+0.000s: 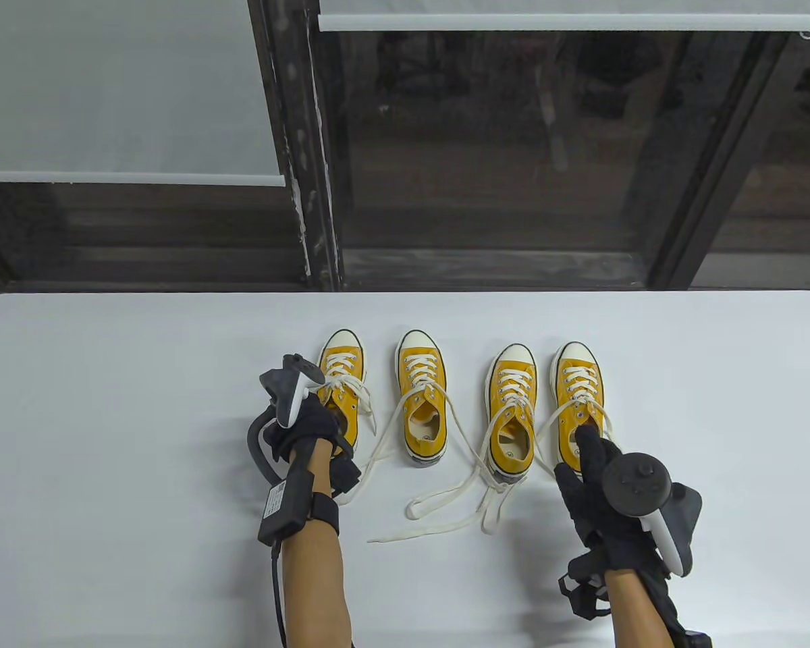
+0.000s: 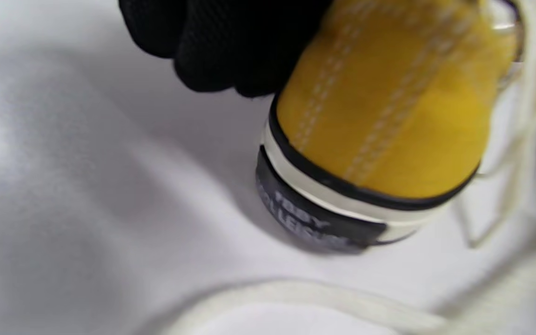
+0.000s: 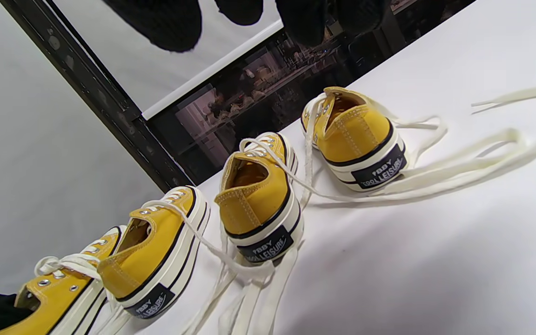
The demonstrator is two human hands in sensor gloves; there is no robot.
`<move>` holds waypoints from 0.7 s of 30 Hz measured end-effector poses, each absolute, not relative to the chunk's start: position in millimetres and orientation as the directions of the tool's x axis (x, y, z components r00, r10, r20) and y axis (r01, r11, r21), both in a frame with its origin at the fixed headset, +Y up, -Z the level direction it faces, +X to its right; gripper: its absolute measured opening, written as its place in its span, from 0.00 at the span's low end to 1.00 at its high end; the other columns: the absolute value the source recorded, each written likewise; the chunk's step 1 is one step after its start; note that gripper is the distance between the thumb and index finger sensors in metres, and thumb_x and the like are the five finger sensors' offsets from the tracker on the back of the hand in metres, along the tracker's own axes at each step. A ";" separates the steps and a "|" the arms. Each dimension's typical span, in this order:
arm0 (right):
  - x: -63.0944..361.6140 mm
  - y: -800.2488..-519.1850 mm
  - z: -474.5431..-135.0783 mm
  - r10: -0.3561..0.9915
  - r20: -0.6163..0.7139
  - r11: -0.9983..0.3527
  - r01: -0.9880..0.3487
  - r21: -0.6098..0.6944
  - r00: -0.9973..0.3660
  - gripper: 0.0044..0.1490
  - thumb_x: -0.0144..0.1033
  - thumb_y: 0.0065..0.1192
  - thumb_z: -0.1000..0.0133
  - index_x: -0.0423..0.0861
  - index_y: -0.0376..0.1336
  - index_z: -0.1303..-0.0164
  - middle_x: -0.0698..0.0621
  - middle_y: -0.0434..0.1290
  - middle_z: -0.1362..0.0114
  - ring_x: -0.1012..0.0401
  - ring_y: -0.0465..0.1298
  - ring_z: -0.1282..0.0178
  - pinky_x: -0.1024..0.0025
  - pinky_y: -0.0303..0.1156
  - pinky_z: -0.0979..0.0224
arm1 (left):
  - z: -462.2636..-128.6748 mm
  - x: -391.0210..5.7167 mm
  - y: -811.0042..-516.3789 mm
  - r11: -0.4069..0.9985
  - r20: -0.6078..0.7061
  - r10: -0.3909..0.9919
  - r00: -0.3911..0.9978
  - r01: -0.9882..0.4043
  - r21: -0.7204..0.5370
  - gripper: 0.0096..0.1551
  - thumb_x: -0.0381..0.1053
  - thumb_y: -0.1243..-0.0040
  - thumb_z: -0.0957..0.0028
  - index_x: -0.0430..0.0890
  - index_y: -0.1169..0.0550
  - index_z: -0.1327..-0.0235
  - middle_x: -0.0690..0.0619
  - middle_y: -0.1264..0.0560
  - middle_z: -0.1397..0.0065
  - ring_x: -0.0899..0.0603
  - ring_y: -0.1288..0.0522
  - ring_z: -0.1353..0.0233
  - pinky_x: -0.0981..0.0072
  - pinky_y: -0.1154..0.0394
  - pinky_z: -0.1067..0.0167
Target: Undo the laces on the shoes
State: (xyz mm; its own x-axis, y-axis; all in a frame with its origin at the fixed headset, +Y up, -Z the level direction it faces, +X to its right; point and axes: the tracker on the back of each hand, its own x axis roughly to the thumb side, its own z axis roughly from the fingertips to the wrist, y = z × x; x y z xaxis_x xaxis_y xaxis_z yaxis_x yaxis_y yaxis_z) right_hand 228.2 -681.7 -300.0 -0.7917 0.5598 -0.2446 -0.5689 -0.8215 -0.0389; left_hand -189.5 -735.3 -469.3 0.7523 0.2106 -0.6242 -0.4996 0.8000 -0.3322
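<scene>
Four yellow low-top sneakers with white laces stand in a row, toes away from me. My left hand [image 1: 310,422] grips the heel end of the leftmost shoe [image 1: 341,368], whose laces keep a bow [image 1: 343,386]. In the left wrist view my fingers [image 2: 231,46] press against that shoe's heel [image 2: 379,116]. My right hand [image 1: 588,462] hovers over the heel end of the rightmost shoe [image 1: 577,381], fingers [image 3: 161,23] spread in the air and holding nothing. The second shoe [image 1: 422,398], third shoe [image 1: 513,405] and rightmost shoe [image 3: 356,135] have loose laces.
Long loose laces [image 1: 445,513] trail over the white table [image 1: 108,405] in front of the middle shoes and between my hands. The table's far edge [image 1: 405,294] meets a dark window frame just behind the toes.
</scene>
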 end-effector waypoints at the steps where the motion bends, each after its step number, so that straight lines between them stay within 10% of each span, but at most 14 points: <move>1: 227.8 -681.6 -299.9 0.561 -0.244 -0.820 -0.571 -0.036 -0.791 0.43 0.57 0.47 0.29 0.56 0.39 0.08 0.44 0.47 0.09 0.39 0.48 0.11 0.29 0.42 0.21 | -464.6 -191.2 -730.8 0.797 -0.605 0.247 0.757 -0.514 -0.317 0.24 0.53 0.42 0.37 0.49 0.27 0.29 0.52 0.17 0.53 0.51 0.20 0.55 0.49 0.28 0.31; 13: 214.9 -678.1 -297.0 0.568 -0.188 -0.817 -0.577 -0.010 -0.801 0.43 0.57 0.46 0.29 0.57 0.38 0.08 0.45 0.46 0.09 0.40 0.48 0.10 0.30 0.42 0.21 | -357.9 -177.7 -660.3 0.854 -0.450 0.312 0.837 -0.455 -0.254 0.24 0.50 0.40 0.40 0.37 0.21 0.39 0.51 0.14 0.66 0.54 0.18 0.69 0.52 0.21 0.47; 21: 208.8 -682.1 -298.3 0.555 -0.182 -0.822 -0.568 0.025 -0.812 0.43 0.57 0.46 0.29 0.56 0.38 0.08 0.45 0.46 0.09 0.40 0.48 0.10 0.30 0.42 0.21 | -294.6 -153.9 -677.2 0.831 -0.317 0.261 0.912 -0.379 -0.406 0.24 0.50 0.39 0.40 0.34 0.19 0.42 0.52 0.12 0.68 0.56 0.16 0.71 0.53 0.19 0.52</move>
